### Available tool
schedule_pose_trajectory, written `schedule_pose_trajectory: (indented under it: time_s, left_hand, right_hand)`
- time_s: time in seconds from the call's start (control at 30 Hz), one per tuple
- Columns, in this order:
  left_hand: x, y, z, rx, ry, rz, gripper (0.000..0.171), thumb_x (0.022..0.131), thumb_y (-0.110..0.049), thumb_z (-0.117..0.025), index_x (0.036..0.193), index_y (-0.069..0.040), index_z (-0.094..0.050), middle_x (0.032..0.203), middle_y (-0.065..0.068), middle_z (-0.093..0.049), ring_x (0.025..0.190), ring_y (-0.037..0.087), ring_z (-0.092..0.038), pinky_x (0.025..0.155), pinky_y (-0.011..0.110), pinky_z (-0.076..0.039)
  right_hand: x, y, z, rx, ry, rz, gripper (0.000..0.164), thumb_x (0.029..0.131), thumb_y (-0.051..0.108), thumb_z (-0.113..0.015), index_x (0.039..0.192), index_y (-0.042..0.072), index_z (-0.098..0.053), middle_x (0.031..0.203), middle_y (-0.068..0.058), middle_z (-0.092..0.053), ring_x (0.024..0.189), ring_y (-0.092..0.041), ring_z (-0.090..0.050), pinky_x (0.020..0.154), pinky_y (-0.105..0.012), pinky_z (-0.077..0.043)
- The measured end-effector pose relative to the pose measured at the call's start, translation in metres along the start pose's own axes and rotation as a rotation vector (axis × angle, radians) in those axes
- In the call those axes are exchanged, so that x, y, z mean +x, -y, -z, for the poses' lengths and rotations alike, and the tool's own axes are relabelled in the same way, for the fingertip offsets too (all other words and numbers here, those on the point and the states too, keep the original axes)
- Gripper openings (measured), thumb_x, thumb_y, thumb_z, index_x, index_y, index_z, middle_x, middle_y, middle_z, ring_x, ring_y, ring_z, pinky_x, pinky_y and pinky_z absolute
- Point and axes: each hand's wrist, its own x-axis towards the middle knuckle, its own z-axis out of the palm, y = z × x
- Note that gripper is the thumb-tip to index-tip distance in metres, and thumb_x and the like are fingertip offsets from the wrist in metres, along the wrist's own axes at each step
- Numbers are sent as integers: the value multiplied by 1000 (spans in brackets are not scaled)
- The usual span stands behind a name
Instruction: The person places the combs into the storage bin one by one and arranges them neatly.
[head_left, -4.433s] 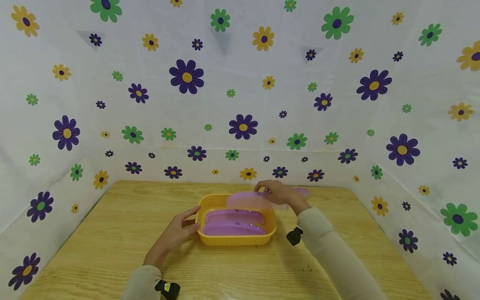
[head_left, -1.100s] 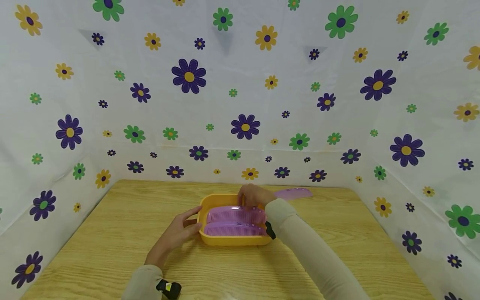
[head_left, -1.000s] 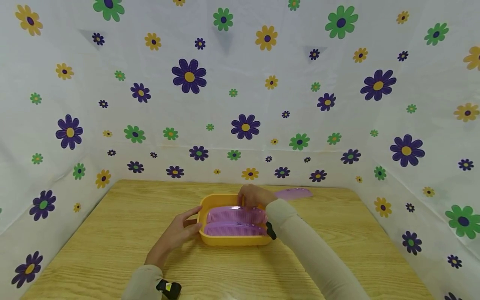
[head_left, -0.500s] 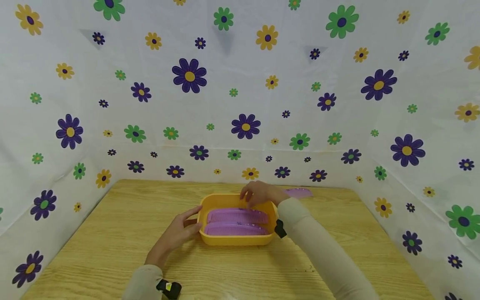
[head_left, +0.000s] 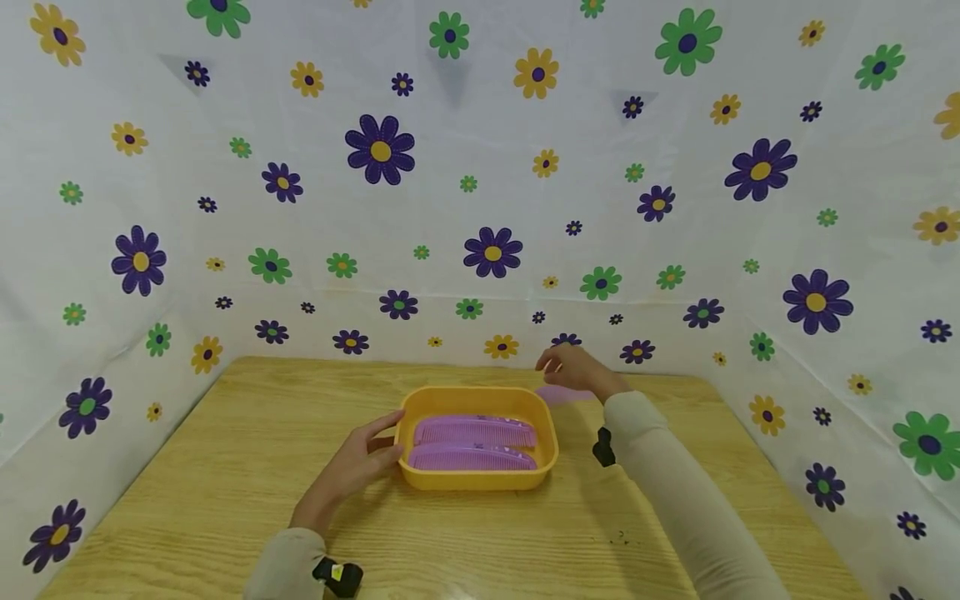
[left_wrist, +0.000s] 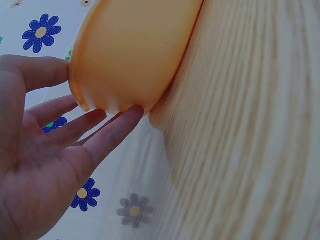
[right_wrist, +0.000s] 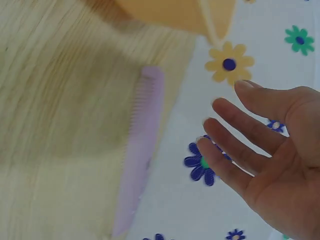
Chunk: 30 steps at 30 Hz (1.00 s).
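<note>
Two purple combs, a front one [head_left: 468, 460] and a back one [head_left: 474, 432], lie side by side in a yellow plastic tray [head_left: 480, 481]. My left hand [head_left: 354, 467] rests its fingertips against the tray's left end; in the left wrist view its fingers [left_wrist: 112, 134] are fairly straight on the outer wall. To the right, my right hand [head_left: 579, 369] hovers above a third purple comb [head_left: 558, 394] on the table behind the tray's right corner. In the right wrist view that comb [right_wrist: 142, 142] lies apart from the spread, unoccupied fingers [right_wrist: 227, 162]. The hand hides part of the comb in the head view.
The wooden table [head_left: 247, 450] is bounded at the back and sides by a white flowered cloth [head_left: 420, 217]. Small dark specks [head_left: 618, 537] lie on the table at the front right. Each wrist bears a black device [head_left: 337, 577].
My right hand placed a comb in the tray's back half, let it go, then moved right and up over the comb on the table. My left hand stays at the tray's left end.
</note>
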Motion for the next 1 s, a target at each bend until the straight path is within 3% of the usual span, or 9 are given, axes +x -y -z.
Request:
schedule_pose_trajectory:
  time_s: [0.23, 0.7, 1.0]
  left_hand:
    - [-1, 2, 1, 7, -6, -4, 61, 103, -16, -62, 159, -8, -40, 165, 22, -37, 141, 47, -51, 107, 45, -56]
    - [-3, -1, 1, 17, 13, -31, 61, 103, -14, -61, 159, -6, -38, 164, 24, -35, 140, 48, -51, 107, 46, -56]
    - [-2, 2, 2, -9, 9, -14, 62, 103, -17, -62, 160, -9, -38, 166, 21, -34, 142, 47, -49, 109, 47, -54]
  right_hand:
    - [-1, -25, -15, -16, -12, -5, 32, 99, 2, -63, 130, -4, -64, 132, -28, -66, 123, -44, -63, 108, -56, -54]
    - [1, -51, -38, 28, -29, -84, 33, 102, 0, -56, 134, -2, -63, 145, -29, -57, 138, -51, -49, 117, -64, -42]
    - [1, -61, -44, 51, -38, -131, 34, 103, 1, -51, 135, 1, -63, 148, -28, -55, 142, -51, -45, 120, -66, -36]
